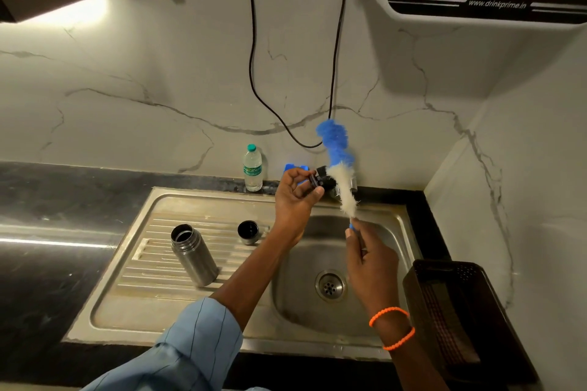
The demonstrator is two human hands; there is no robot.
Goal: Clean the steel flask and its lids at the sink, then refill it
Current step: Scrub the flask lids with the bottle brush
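The left hand pinches a small black inner lid above the sink; the right hand grips the bottle brush against it. The open steel flask stands at nine o'clock on the drainboard, beside its cap. Hard scrubbing could knock the wet lid from that light pinch into the basin.

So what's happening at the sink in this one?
A person is scrubbing a small black lid over the sink. The left hand pinches the lid while the right hand holds a blue and white bottle brush by its handle, bristles against the lid. The open steel flask stands upright on the drainboard, with a steel cap beside it, apart. No water is visibly running.
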